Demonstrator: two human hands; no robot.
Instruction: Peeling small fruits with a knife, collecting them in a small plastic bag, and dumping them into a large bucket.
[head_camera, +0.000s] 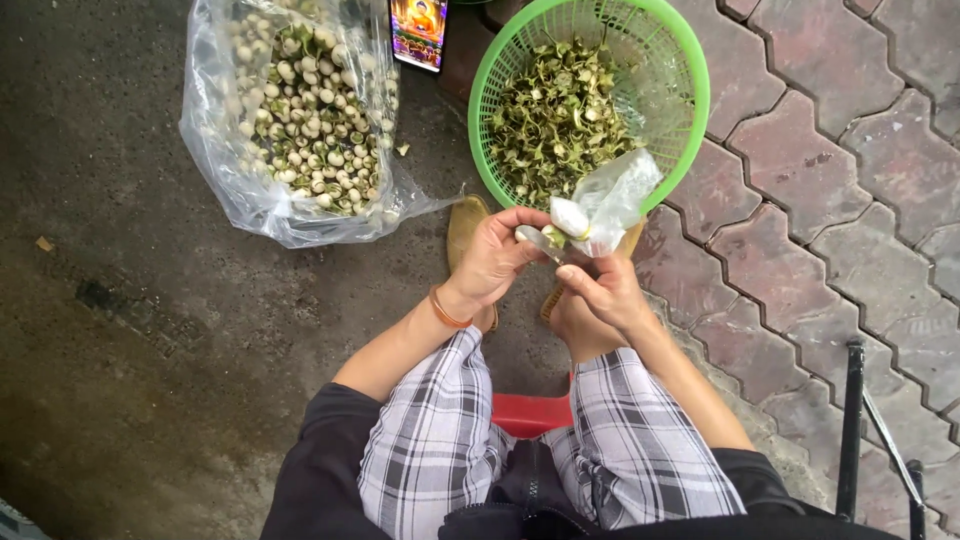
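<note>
Two hands: we work them close together over our knees, in the one head view we have.
Left hand (492, 258): our fingers curl shut around a small knife (535, 240), its blade pointing toward the other hand, so the edge meets what that hand offers.
Right hand (600, 290): we pinch a small pale pod (567, 216) between thumb and fingertips, together with a crumpled clear plastic bag (615, 195) that stands up from the grip; the bag seems kept in hand so that it is right where the blade works.
Pod: it sits just above our fingers, touching the knife tip, in front of the basket's near rim.
Green basket (690, 95): it stands on the ground just beyond our hands, holding a heap of split green husks (555, 120); that near, it is within easy reach.
Large clear bag (215, 150): it lies open on the dark concrete to our left front, full of whole pale pods (315, 130), near enough for the left hand.
Phone (418, 32): propped between bag and basket, its screen lit and facing us.
Stool (530, 412): a red seat shows between our checked trouser legs, keeping us low to the ground.
Paving (830, 160): reddish interlocking bricks lie on our right, with a dark metal frame (852, 430) at the lower right.
</note>
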